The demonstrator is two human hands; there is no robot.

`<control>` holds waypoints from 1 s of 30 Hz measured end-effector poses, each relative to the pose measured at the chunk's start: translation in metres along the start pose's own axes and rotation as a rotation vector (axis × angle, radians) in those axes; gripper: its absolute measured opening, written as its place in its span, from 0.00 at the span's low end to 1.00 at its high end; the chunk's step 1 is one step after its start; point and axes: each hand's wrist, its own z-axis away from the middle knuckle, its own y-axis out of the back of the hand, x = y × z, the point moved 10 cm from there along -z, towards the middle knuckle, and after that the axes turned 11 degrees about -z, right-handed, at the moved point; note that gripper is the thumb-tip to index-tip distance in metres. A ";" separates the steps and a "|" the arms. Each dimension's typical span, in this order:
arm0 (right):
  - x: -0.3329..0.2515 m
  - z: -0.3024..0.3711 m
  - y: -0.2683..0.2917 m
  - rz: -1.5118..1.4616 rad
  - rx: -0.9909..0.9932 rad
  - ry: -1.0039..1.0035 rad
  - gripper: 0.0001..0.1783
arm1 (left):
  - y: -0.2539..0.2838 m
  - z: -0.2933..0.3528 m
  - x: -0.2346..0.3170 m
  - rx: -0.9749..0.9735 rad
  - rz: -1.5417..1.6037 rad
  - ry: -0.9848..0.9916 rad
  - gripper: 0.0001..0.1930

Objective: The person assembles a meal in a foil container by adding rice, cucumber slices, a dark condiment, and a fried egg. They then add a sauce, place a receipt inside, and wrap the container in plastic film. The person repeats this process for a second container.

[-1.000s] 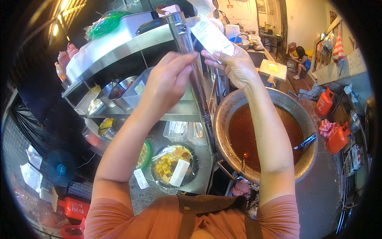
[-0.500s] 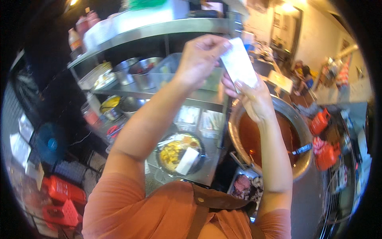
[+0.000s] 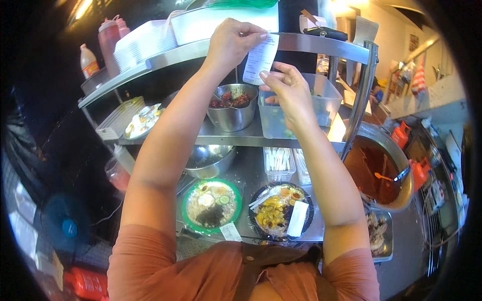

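Observation:
A white printed paper slip (image 3: 258, 61) hangs against the upper shelf's metal edge. Its top is pinched between thumb and fingers of my left hand (image 3: 233, 44). Beside the slip's lower right edge is my right hand (image 3: 291, 95), palm partly turned up, fingers loosely curled and apart. Its thumb tip reaches the paper's edge. Below my arms lie two wrapped plates of food: a green-rimmed plate (image 3: 238, 206) with rice and dark minced food, and a black plate (image 3: 254, 220) with yellow food. Each has a white slip on or against it.
Behind the slip, a steel bowl (image 3: 231, 119) of red food and a clear plastic bin (image 3: 273, 125) stand on the middle shelf. Stacked white containers (image 3: 145, 45) and sauce bottles (image 3: 109, 42) top the shelf. A large pot (image 3: 369, 163) of red sauce sits right.
My view has swung so the shelf sits more squarely ahead. The slip has moved from out in front to the shelf edge. My right hand's grip on it has loosened.

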 end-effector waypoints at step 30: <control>0.022 -0.039 0.028 0.241 -0.046 -0.066 0.08 | -0.055 -0.044 -0.056 -0.426 0.169 0.352 0.07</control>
